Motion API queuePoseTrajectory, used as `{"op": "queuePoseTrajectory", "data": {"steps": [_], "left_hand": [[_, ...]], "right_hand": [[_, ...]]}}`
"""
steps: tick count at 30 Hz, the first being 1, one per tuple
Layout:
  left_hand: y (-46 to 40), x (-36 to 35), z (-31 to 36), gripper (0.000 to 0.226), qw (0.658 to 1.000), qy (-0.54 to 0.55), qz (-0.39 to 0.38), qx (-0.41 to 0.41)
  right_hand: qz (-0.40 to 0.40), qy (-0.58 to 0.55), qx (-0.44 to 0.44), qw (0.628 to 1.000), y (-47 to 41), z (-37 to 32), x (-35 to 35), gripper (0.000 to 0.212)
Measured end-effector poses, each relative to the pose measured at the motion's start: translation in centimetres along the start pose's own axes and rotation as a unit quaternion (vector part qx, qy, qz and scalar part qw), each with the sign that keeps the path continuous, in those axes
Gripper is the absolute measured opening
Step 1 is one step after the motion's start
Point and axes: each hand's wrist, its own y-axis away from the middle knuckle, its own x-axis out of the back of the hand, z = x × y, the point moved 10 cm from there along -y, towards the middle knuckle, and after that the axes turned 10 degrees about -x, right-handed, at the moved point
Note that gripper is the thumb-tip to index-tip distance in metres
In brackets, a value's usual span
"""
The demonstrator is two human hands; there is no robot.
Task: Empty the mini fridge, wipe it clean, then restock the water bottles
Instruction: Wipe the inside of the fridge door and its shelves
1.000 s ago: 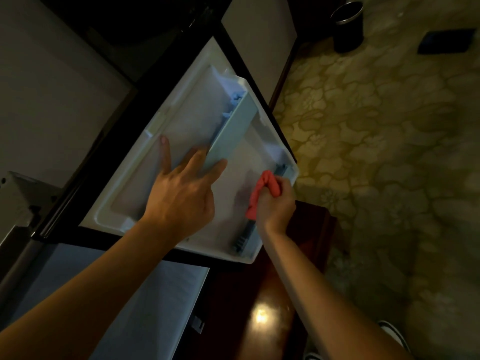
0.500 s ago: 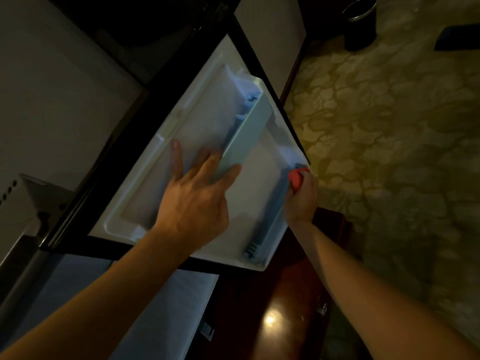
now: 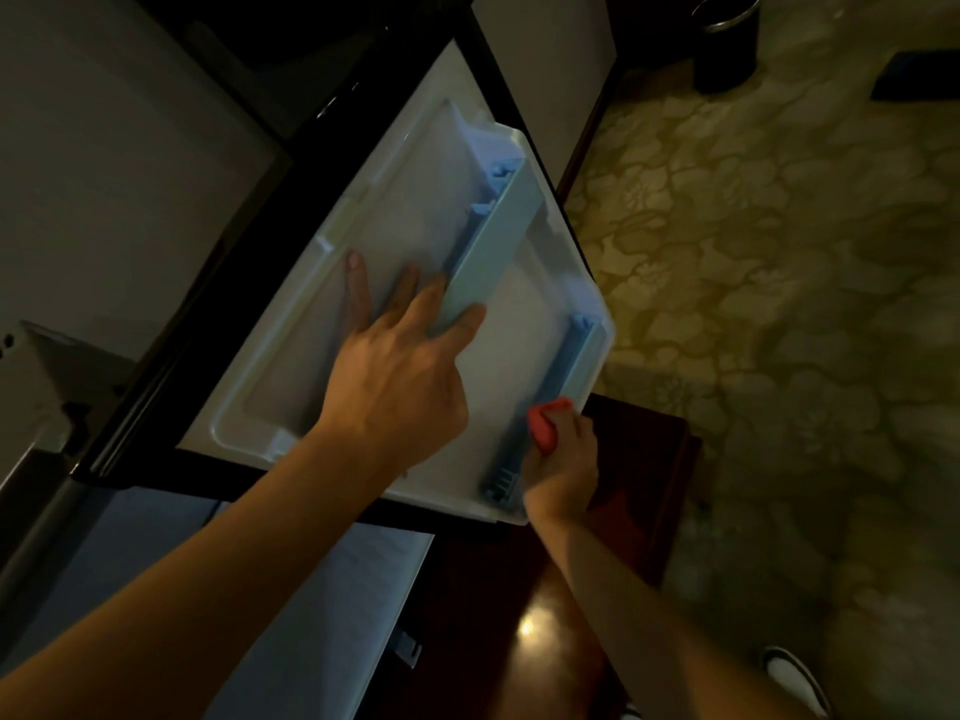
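Carpet [image 3: 779,304] underlies the fridge door [image 3: 291,356], left hand [image 3: 400,376] spread flat, right hand [image 3: 563,459] pinching a red cloth [image 3: 545,423].

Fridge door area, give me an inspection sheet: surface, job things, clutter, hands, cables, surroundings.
Surface: white inner liner of the open fridge door, no bottles seen on it.
Job's things: red cloth at the door's lower shelf rail; upper shelf rail in place.
Clutter: nothing seen.
Hands: left hand spread flat on the liner, fingers at the upper shelf rail; right hand grips the red cloth.
Cables: nothing seen.
Surroundings: patterned carpet, dark bin, glossy wooden cabinet, shoe.
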Motion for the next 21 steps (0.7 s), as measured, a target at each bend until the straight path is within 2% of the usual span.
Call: {"op": "queuePoseTrajectory", "data": {"steps": [2, 6, 10, 17, 21], "left_hand": [[0.0, 0.1, 0.1, 0.053, 1.0, -0.003, 0.001, -0.003], [0.0, 0.2, 0.1, 0.052, 1.0, -0.003, 0.002, -0.001], [-0.3, -0.1, -0.2, 0.052, 1.0, 0.002, -0.006, 0.01], [-0.3, -0.2, -0.5, 0.056, 1.0, -0.006, -0.018, 0.015], [-0.2, -0.4, -0.5, 0.053, 1.0, -0.009, -0.019, 0.012]], "right_hand": [[0.001, -0.016, 0.036, 0.999, 1.9, 0.3, -0.1, 0.041], [-0.002, -0.005, 0.039, 0.999, 1.8, 0.2, -0.2, 0.044], [-0.01, 0.013, 0.002, 1.0, -2.6, -1.1, -0.3, 0.037], [0.004, 0.021, 0.047, 0.999, -12.2, -3.6, 0.5, 0.044], [0.013, 0.007, 0.037, 0.999, -12.4, -3.1, 0.3, 0.039]]}}
